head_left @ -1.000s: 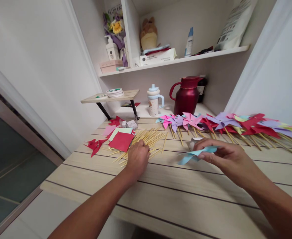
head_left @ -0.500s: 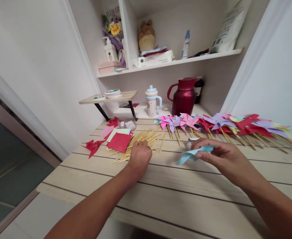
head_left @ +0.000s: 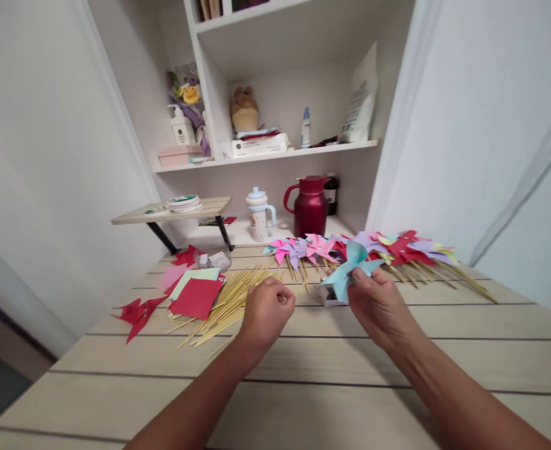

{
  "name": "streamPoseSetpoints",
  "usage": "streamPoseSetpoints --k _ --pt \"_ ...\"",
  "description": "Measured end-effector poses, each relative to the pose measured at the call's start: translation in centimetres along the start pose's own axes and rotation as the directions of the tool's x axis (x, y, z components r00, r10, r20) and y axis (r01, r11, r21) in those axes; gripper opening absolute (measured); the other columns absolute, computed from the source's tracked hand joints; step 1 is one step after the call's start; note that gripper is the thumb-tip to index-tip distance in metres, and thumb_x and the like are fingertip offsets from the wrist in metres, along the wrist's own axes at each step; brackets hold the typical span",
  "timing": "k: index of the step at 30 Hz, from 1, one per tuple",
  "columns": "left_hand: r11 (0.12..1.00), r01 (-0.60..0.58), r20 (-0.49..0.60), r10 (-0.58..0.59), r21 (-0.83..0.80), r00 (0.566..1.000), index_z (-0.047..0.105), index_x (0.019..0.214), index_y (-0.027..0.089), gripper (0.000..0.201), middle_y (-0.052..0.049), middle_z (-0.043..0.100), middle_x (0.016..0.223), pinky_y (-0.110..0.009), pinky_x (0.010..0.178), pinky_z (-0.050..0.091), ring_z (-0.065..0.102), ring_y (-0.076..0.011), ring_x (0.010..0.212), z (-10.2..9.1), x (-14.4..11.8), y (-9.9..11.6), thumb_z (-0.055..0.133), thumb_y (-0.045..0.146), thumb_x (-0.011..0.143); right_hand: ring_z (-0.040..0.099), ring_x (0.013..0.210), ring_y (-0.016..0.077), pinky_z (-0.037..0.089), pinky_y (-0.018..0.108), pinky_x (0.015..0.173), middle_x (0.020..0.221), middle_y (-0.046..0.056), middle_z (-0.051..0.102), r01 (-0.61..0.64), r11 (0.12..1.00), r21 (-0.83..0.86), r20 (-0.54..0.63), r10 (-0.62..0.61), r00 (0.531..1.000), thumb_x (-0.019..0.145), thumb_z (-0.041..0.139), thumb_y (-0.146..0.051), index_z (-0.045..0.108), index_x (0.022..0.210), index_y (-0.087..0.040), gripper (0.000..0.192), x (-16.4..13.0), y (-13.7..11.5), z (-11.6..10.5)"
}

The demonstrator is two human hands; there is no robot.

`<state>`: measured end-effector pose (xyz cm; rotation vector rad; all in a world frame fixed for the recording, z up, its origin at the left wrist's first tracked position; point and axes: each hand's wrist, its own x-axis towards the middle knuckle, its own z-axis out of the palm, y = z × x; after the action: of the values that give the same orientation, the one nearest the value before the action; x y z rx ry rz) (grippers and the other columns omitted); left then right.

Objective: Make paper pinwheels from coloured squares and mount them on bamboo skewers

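In my right hand [head_left: 378, 303], thumb and fingers pinch a light-blue paper pinwheel [head_left: 348, 270], its blades turned up and facing me. My left hand [head_left: 266, 312] is curled closed beside the pile of thin wooden sticks [head_left: 231, 306]. A stick [head_left: 222, 345] seems to run through that fist, most of it hidden by the fingers. Behind the blue pinwheel stands a small open box [head_left: 335, 299] with dark contents. Left of the sticks lie a red paper square [head_left: 196, 299], a pale green sheet [head_left: 185, 280] and a folded red paper pinwheel [head_left: 139, 315].
A row of pinwheels on sticks [head_left: 319, 247] lies along the back right. Behind it stand a dark red jug [head_left: 310, 209] and a spotted cup [head_left: 259, 219]. A small raised stand [head_left: 172, 209] is at the back left, with small clear boxes [head_left: 217, 260] nearby.
My left hand has come away from the stick pile a little, its fist turned up. The right hand has tipped the blue pinwheel upright to face me. The view has shifted.
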<state>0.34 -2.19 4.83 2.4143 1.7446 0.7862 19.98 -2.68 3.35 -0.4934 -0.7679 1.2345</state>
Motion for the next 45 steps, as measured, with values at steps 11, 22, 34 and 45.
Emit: streamPoseSetpoints --k 11,22,34,45 --pt "0.981 -0.008 0.012 0.01 -0.196 1.0 0.072 0.073 0.022 0.013 -0.004 0.071 0.097 -0.039 0.091 0.042 0.062 -0.0228 0.099 5.2 -0.9 3.6 0.065 0.015 0.082 0.071 0.074 0.0139 0.062 0.035 0.081 0.075 -0.007 0.076 -0.08 0.96 0.27 -0.118 0.116 0.986 0.074 0.084 -0.035 0.07 0.084 -0.026 0.019 1.2 0.5 -0.6" --pt "0.873 -0.045 0.135 0.125 -0.485 0.983 0.074 0.088 0.02 0.025 -0.005 0.072 0.09 -0.034 0.083 0.043 0.06 -0.0226 0.09 5.7 -1.1 3.8 0.049 0.022 0.093 0.071 0.073 0.0127 0.063 0.034 0.084 0.073 -0.005 0.074 -0.13 0.925 0.356 -0.102 0.177 0.979 0.077 0.082 -0.031 0.07 0.084 -0.022 0.017 0.8 0.3 0.1" --pt "-0.01 0.329 0.326 -0.147 -0.944 0.934 0.065 0.124 0.014 0.043 0.006 0.046 0.062 -0.024 0.061 0.038 0.036 -0.008 0.053 4.6 -1.4 2.0 0.059 0.036 0.088 0.071 0.074 0.0124 0.064 0.033 0.081 0.078 -0.008 0.074 0.098 0.988 0.116 -0.144 -0.081 0.986 0.071 0.087 -0.037 0.07 0.08 -0.025 0.022 1.8 -2.4 -1.8" --pt "0.145 0.204 0.177 -0.182 -0.968 0.967 0.07 0.116 0.01 0.04 0.004 0.052 0.061 -0.021 0.05 0.032 0.038 -0.0064 0.049 3.6 -0.6 1.4 0.059 0.036 0.088 0.068 0.069 0.0204 0.058 0.034 0.059 0.077 0.003 0.073 0.306 0.891 -0.336 0.184 -0.257 0.949 0.069 0.086 -0.034 0.074 0.074 -0.024 0.016 0.7 -3.4 -2.9"
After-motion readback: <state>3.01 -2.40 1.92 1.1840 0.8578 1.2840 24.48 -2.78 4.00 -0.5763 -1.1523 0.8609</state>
